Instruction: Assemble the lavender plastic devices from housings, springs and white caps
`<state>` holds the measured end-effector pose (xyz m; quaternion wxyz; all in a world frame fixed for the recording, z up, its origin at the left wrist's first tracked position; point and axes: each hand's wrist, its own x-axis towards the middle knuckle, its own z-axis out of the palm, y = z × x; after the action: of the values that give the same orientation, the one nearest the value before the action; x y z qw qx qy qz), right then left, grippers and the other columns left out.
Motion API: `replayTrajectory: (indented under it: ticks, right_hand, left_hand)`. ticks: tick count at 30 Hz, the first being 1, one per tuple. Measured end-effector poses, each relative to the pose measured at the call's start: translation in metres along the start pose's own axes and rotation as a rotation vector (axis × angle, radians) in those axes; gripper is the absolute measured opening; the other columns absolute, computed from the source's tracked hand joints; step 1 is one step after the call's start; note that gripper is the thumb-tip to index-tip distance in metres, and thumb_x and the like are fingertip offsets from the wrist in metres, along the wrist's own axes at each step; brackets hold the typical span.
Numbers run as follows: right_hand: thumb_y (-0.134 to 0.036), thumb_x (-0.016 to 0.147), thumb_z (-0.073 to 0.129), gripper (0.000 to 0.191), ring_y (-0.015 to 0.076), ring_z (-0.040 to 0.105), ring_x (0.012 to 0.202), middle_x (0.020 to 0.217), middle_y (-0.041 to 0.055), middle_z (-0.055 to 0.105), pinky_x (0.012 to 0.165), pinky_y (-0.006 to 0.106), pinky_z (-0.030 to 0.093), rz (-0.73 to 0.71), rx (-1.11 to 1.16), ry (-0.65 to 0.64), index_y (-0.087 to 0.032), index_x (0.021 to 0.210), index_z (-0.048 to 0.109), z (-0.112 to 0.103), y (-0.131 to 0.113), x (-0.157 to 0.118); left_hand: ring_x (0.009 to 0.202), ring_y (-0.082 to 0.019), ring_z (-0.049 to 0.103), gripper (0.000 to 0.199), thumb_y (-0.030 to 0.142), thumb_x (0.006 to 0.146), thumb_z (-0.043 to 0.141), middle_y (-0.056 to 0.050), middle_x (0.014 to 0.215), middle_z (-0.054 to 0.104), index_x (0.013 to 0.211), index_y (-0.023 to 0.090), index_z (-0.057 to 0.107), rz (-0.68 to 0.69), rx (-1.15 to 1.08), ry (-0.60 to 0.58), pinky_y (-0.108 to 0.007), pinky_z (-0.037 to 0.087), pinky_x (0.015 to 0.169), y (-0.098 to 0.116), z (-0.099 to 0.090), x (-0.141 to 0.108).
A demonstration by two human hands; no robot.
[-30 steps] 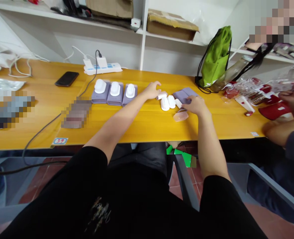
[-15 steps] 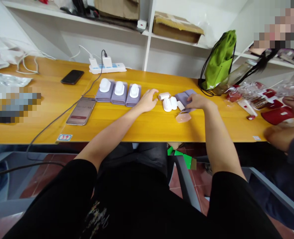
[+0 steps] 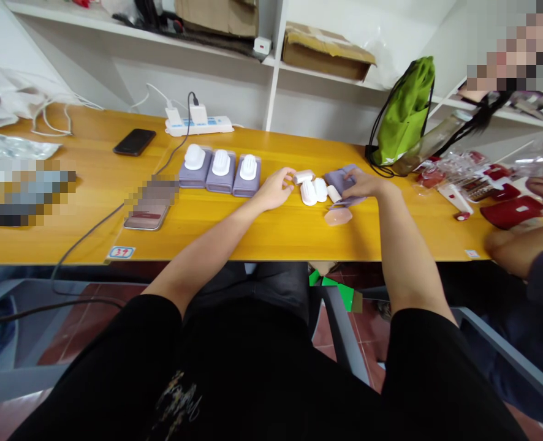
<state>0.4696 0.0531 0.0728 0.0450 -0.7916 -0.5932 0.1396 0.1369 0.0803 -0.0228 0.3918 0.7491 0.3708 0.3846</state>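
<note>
My left hand rests over the yellow table, its fingertips at a small pinkish-white piece; whether they grip it is unclear. Two white ribbed pieces lie just below that piece. My right hand has its fingers closed on a purple box among purple pieces. Beside these sit a small white block and a translucent pinkish piece. Three purple boxes stand in a row left of my left hand: a left one, a middle one and a right one, each topped by a white piece.
A phone and a black phone lie at the left, near a grey cable and a power strip. A green bag stands at the back right. Another person's arm and red parts are at the far right.
My left hand has shifted slightly right, and its fingertips are now at the pinkish-white piece. My right hand has moved a little, and the purple pieces under it have shifted.
</note>
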Motion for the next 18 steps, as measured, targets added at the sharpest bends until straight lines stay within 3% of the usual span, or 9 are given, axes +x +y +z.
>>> replayTrajectory:
  ticks: [5, 9, 12, 15, 18]
  right_hand:
    - [-0.020, 0.084, 0.096, 0.069, 0.0265, 0.077, 0.084, 0.099, 0.0090, 0.081, 0.090, 0.048, 0.062, 0.047, 0.116, 0.067, -0.013, 0.148, 0.072, -0.012, -0.001, -0.015]
    - [-0.022, 0.088, 0.095, 0.072, 0.0307, 0.081, 0.104, 0.126, 0.0246, 0.083, 0.099, 0.051, 0.062, -0.018, 0.181, 0.237, -0.007, 0.155, 0.071, -0.036, -0.001, -0.025]
    - [-0.025, 0.088, 0.095, 0.081, 0.0349, 0.082, 0.116, 0.142, 0.0254, 0.079, 0.103, 0.053, 0.066, -0.076, 0.250, 0.289, -0.011, 0.163, 0.066, -0.048, -0.009, -0.033]
    - [-0.027, 0.085, 0.096, 0.097, 0.0374, 0.085, 0.109, 0.139, 0.0212, 0.080, 0.097, 0.058, 0.072, -0.124, 0.408, 0.298, -0.017, 0.173, 0.056, -0.042, -0.029, -0.044]
    - [-0.033, 0.080, 0.097, 0.112, 0.0381, 0.086, 0.103, 0.139, 0.0183, 0.081, 0.093, 0.060, 0.074, -0.235, 0.586, 0.241, -0.024, 0.180, 0.047, -0.018, -0.058, -0.057]
  left_hand:
    - [0.111, -0.021, 0.080, 0.047, 0.001, 0.106, 0.067, -0.014, 0.146, 0.081, 0.147, 0.022, 0.070, 0.003, -0.026, 0.009, -0.047, 0.063, 0.121, 0.005, -0.003, -0.001]
    - [0.115, -0.022, 0.080, 0.045, 0.002, 0.107, 0.068, -0.014, 0.145, 0.081, 0.148, 0.023, 0.070, -0.014, -0.066, 0.053, -0.049, 0.061, 0.125, 0.012, -0.005, 0.001]
    - [0.116, -0.024, 0.081, 0.037, 0.009, 0.112, 0.071, -0.013, 0.142, 0.082, 0.145, 0.025, 0.071, -0.067, -0.143, 0.048, -0.051, 0.063, 0.123, 0.026, -0.004, -0.001]
    - [0.116, -0.026, 0.085, 0.032, 0.022, 0.122, 0.067, -0.013, 0.145, 0.081, 0.153, 0.027, 0.066, -0.127, -0.304, -0.031, -0.048, 0.070, 0.111, 0.049, -0.003, -0.014]
    - [0.127, -0.027, 0.086, 0.039, 0.029, 0.125, 0.066, -0.012, 0.155, 0.080, 0.163, 0.034, 0.061, -0.017, -0.449, -0.051, -0.044, 0.072, 0.109, 0.071, -0.004, -0.041]
